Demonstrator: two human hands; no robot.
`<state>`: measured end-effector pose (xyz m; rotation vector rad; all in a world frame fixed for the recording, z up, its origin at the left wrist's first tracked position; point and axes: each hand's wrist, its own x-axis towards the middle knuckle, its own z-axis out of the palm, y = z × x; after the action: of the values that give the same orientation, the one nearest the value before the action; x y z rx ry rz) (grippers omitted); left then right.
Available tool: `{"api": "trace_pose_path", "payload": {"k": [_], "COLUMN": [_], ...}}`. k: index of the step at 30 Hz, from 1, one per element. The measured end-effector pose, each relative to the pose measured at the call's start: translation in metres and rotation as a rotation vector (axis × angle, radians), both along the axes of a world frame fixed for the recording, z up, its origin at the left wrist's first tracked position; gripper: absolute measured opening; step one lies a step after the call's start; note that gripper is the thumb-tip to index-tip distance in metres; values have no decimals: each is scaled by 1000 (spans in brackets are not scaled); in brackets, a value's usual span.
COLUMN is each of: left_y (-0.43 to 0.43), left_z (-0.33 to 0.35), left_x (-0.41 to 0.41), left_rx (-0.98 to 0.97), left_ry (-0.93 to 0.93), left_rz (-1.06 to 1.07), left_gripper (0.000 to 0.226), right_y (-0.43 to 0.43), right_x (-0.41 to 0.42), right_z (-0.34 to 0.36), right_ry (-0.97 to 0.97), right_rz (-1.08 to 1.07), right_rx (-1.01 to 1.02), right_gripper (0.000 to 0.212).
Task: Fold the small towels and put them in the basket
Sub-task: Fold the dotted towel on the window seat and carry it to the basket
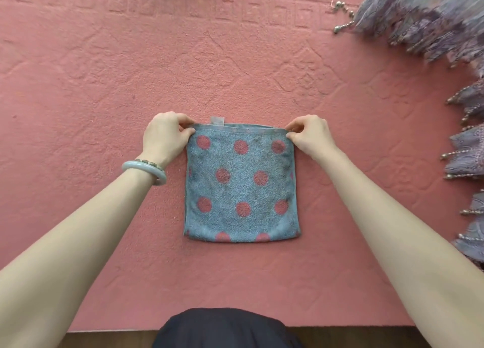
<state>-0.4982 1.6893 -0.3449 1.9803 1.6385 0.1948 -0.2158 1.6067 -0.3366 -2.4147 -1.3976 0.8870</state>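
Head view: around the work, a purple patterned cloth (424, 15) with a zigzag hem and small metal beads (343, 20) drapes over the upper right corner and down the right edge of the frame, well apart from the towel. A dark garment (225, 329) fills the bottom centre. Nothing lies over the towel except the fingertips at its corners.

The towel (242, 182) lies flat at the centre of the frame on a pink cover (104, 85). It is folded to a near square, of blue-grey terry with pink dots, and a small tab (218, 120) sticks out at its top edge. The cover is nubbly, embossed with diamond shapes and a key-pattern border along the top.

The left hand (163, 138) pinches the towel's upper left corner and the right hand (310, 135) pinches the upper right corner, thumbs on top. A smooth pale bangle (143, 168) circles the left wrist.
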Motion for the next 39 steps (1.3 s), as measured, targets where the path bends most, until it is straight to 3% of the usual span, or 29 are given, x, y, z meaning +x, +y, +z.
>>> {"api": "trace_pose_path", "payload": {"k": [7, 12, 17, 19, 22, 27, 30, 34, 39], "left_y": [-3, -18, -29, -35, -43, -46, -56, -84, -139], "left_z": [12, 41, 104, 133, 168, 205, 200, 152, 68], "left_x": [-1, -8, -29, -36, -43, -52, -53, -62, -74], "left_rx": [-49, -160, -229, -172, 109, 473, 582, 532, 293], "left_ry": [62, -58, -170, -186, -83, -229, -276, -240, -80], "left_rz": [-107, -82, -135, -156, -286, -268, -279, -307, -360], "left_gripper": [8, 6, 21, 20, 25, 14, 7, 8, 14], "right_y": [-4, -19, -44, -55, -62, -59, -66, -92, -137], "right_x": [-4, -1, 0, -6, -14, -11, -13, -15, -28], "right_z": [14, 41, 100, 124, 155, 199, 203, 163, 76], "right_ry": [17, 112, 153, 140, 106, 131, 134, 104, 115], "right_rz": [28, -5, 36, 75, 102, 48, 117, 188, 290], "right_rx": [-32, 31, 71, 104, 195, 472, 548, 520, 186], "right_gripper": [14, 20, 20, 16, 16, 20, 19, 20, 21]}}
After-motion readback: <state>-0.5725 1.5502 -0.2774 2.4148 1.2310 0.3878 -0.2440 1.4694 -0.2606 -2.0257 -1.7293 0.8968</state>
